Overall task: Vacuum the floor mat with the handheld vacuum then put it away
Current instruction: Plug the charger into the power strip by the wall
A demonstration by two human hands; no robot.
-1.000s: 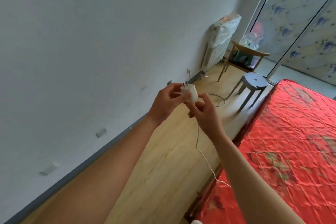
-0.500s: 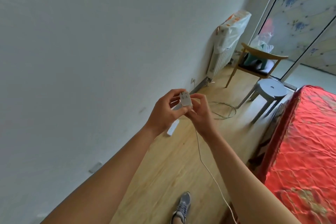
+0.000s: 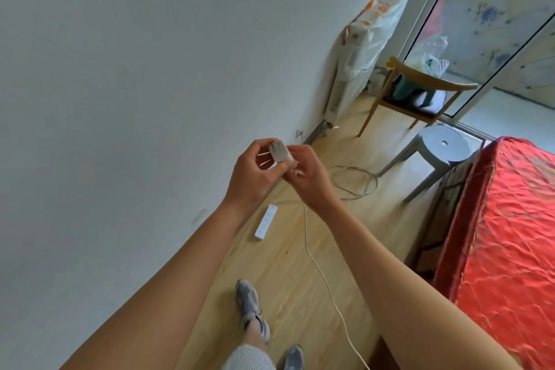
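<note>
A small white plug adapter (image 3: pixel 280 152) with metal prongs is held up in front of me by both hands. My left hand (image 3: pixel 253 173) pinches it from the left with thumb and fingers. My right hand (image 3: pixel 306 174) grips it from the right and below. A thin white cable (image 3: pixel 318 267) hangs from the adapter and trails down over the wooden floor past my feet. A white power strip (image 3: pixel 265 222) lies on the floor below my hands, near the wall. Neither a handheld vacuum nor a floor mat is in view.
A coil of grey cable (image 3: pixel 357 182) lies on the floor. A grey stool (image 3: pixel 441 149) and a wooden chair (image 3: pixel 420 99) stand ahead, by a covered radiator (image 3: pixel 360 69). A bed with a red cover (image 3: pixel 510 234) fills the right. My shoes (image 3: pixel 250 309) are below.
My view has tilted down and swung left, bringing the power strip and my feet into sight. Both hands have kept hold of the adapter, which has turned slightly between the fingers.
</note>
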